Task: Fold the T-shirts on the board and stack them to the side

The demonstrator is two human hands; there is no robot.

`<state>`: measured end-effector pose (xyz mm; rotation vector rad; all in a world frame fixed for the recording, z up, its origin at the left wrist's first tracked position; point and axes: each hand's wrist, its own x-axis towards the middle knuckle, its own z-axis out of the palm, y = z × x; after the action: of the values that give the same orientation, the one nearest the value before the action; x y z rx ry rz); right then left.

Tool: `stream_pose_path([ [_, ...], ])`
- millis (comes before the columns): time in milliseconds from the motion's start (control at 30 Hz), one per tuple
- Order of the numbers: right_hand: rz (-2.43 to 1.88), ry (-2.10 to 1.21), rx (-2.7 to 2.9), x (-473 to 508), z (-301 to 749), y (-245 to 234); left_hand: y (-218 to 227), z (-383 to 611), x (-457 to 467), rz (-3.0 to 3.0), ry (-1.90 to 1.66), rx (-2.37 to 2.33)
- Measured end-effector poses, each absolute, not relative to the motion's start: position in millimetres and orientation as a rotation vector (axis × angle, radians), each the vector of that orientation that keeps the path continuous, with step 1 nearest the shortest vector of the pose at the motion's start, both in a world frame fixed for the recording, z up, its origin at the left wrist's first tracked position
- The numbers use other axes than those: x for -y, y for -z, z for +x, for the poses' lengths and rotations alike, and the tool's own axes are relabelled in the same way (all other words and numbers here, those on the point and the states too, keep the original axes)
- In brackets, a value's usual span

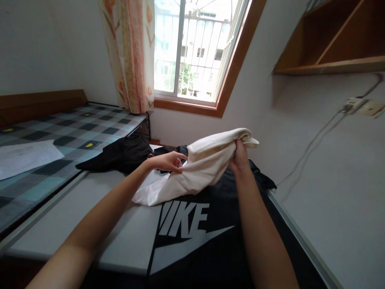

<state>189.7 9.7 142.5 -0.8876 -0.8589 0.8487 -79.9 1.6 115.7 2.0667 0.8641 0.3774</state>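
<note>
A cream-white garment, folded into layers, is held up at a slant above the table. My right hand is closed around its right end, with the fingers partly hidden behind the cloth. At the left edge my left hand has its fingers bent against the fabric, gripping it; the fingertips are partly covered. One loose white part of the garment hangs down to the left and reaches the tabletop. Beneath lies a black Nike item with large grey lettering and a swoosh, spread over the right side of the table.
Dark crumpled clothing lies on the white table at the back left. Beyond it is a bed with a checked cover and a paper sheet. A wall shelf and power cords are on the right.
</note>
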Motion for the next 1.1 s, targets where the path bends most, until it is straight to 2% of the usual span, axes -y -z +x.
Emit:
stream_pose_path([
  [167,-1.346,-0.428,0.931,-32,234,-105,-120,-80,2,2.194,-0.289,-0.828],
  [267,-1.695,-0.263,1.147,-26,256,-95,-129,-82,8,2.228,-0.285,-0.774],
  [367,-2.002,0.074,1.25,-13,261,-93,-138,-79,15,2.221,-0.306,-0.655],
  [467,-2.042,0.435,1.27,-3,247,-98,-141,-73,21,2.16,-0.221,-0.512],
  [600,-1.867,0.618,1.374,5,218,-115,-127,-65,18,2.189,-0.156,-0.614],
  [767,-1.706,0.416,1.859,8,193,-127,-96,-54,10,2.449,-0.428,-1.037],
  [867,-1.757,0.258,2.008,8,191,-120,-83,-48,11,2.42,-0.323,-1.073],
  [1000,-1.896,0.119,1.694,4,204,-114,-78,-43,13,2.354,-0.22,-1.086],
  [1100,-1.707,-0.047,1.374,-5,223,-118,-87,-46,10,2.29,-0.259,-0.99],
])
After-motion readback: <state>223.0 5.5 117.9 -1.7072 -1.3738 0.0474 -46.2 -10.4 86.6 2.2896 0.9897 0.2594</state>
